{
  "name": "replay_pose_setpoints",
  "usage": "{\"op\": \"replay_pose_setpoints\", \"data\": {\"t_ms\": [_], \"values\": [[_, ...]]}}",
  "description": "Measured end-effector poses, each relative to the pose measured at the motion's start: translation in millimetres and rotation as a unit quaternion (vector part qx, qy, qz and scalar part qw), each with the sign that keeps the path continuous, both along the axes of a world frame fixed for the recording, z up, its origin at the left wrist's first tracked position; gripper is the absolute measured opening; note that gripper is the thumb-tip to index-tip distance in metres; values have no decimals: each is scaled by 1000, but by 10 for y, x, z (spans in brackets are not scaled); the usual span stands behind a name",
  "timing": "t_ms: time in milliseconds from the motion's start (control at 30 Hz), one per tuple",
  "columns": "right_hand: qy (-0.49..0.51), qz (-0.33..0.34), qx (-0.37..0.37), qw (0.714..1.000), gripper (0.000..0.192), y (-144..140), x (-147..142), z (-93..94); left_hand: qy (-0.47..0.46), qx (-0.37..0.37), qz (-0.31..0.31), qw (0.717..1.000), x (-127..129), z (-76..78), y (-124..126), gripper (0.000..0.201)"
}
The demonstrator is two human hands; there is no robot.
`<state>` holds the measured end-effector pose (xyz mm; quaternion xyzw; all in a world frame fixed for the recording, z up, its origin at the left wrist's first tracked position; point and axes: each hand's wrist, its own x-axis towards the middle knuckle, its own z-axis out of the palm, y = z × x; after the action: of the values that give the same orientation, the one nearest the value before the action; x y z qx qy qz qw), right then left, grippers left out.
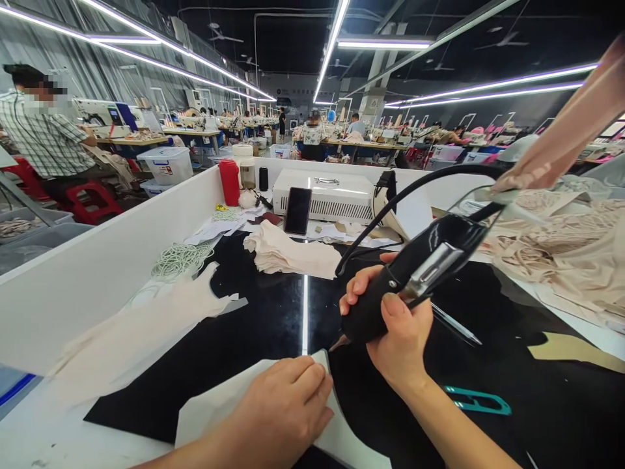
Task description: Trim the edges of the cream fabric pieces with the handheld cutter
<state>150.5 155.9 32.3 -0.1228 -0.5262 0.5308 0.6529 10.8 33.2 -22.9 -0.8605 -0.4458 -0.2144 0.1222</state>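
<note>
Black handheld cutter [410,280] sits clamped in your right hand [398,332], fingers wrapped tight round its body, tip angled down just above the corner of the white fabric piece [215,407] that your left hand [283,407] presses flat with fingers together. That piece lies on the glossy black mat [254,326] covering your table. Beyond the cutter on the mat is a folded stack of beige cloth [288,254], and behind that a white box machine [332,195] with a dark phone [297,210] leaning on it. Left of the cutter runs a white partition [97,273]; right of it lie teal snips [476,400] and heaped beige lace [566,247]. Rows of sewing stations fill the strip-lit hall behind.
</note>
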Motion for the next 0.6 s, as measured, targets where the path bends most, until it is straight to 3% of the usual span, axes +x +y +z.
{"op": "replay_pose_setpoints", "data": {"t_ms": [333, 600], "values": [[-9, 1, -8, 1000, 42, 17, -25, -33, 50, 48, -14, 997, -7, -31, -30, 17], [8, 33, -14, 999, 41, -27, -51, -23, 78, 15, -27, 996, -21, -19, -14, 16]]}}
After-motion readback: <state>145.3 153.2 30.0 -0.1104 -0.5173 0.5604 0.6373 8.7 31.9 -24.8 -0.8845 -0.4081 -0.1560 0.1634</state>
